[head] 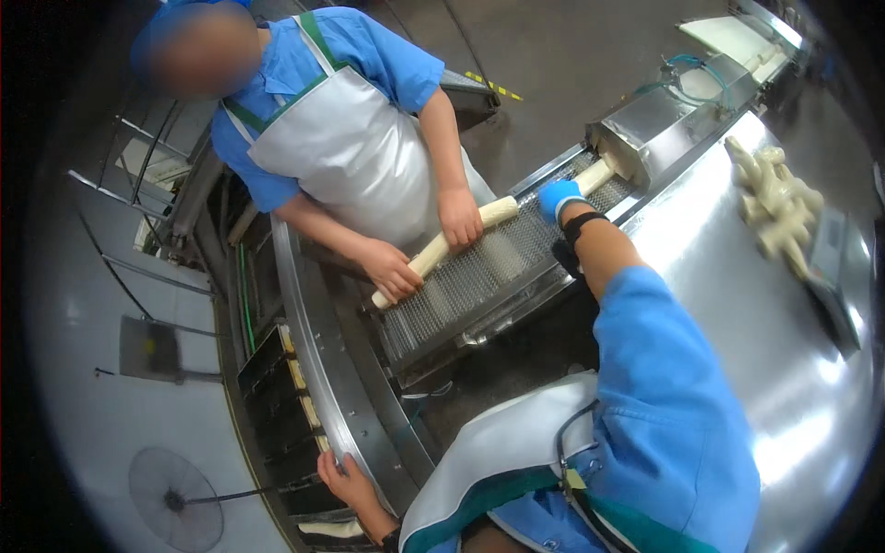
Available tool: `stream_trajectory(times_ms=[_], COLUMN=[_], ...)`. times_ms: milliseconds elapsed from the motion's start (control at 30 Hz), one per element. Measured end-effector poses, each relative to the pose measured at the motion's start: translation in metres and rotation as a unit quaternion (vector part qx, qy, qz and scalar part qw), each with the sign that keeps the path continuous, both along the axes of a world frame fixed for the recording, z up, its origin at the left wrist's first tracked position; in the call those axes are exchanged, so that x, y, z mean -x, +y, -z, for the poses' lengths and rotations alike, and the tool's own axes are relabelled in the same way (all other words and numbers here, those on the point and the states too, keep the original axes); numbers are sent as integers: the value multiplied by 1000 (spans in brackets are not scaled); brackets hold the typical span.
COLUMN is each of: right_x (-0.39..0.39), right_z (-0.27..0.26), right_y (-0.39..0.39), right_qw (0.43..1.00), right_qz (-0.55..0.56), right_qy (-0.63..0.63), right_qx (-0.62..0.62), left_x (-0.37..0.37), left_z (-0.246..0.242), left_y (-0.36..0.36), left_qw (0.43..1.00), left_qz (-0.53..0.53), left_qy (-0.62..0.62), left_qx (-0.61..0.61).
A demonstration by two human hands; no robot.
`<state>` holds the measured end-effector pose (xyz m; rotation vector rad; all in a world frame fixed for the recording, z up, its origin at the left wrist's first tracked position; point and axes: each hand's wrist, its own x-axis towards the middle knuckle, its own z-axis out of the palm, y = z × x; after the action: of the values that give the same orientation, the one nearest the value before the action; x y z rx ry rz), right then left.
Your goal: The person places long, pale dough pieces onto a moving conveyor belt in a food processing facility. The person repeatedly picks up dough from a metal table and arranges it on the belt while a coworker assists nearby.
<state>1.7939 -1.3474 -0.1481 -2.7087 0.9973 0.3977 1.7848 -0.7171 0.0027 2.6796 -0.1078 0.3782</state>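
My right hand (560,199), in a blue glove, closes around the near end of a pale dough roll (594,175). That roll lies on a metal mesh conveyor (498,259), just outside the opening of a steel machine housing (643,148). The glove hides the fingertips. Bare, my left hand (351,485) rests on a curved steel rail (304,359) at the lower left, fingers spread over its edge. Across the conveyor, a co-worker's two hands hold another long dough roll (432,254) over the belt's near end.
A steel table (719,290) stands to my right, bearing a pile of dough pieces (778,197) and a scale-like device (830,242). Dark trays with pale dough strips (297,373) sit beyond the rail. A wall fan (176,499) is at the lower left.
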Motion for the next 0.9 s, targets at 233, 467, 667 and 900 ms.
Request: stream_trajectory(times_ms=[233, 467, 667, 900], right_x=[6, 125, 322, 576], right_z=[38, -21, -50, -2], right_y=[49, 110, 137, 150], right_qw=[987, 981, 927, 720], right_qz=[39, 93, 344, 635], right_qy=[-68, -167, -149, -262], right_qx=[142, -21, 16, 102], left_x=[3, -40, -93, -127], left_z=[16, 46, 67, 68], left_y=[14, 25, -30, -129], left_qw=[999, 992, 962, 911], left_qz=[16, 93, 247, 375], left_qy=[41, 82, 106, 151], left_qx=[-2, 27, 51, 76])
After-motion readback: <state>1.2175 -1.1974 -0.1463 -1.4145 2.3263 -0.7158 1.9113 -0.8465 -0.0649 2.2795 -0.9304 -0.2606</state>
